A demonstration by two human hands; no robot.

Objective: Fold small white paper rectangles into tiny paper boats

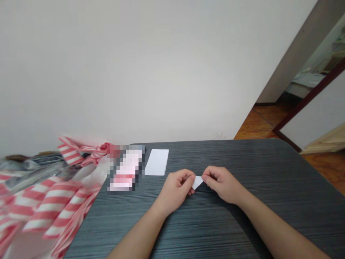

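Note:
A small folded piece of white paper is held between my two hands, just above the dark table. My left hand pinches its left side between thumb and fingers. On the other side, the thumb and forefinger of my right hand close on its right corner. The fingers cover part of the paper, so its full shape is hidden. Behind my left hand lies a stack of white paper sheets, apart from both hands.
Left of the stack, a blurred-out flat object, perhaps a phone, lies near the edge of the dark wood-grain table. Red-and-white striped cloth is heaped beyond the left edge. A white wall stands behind the table.

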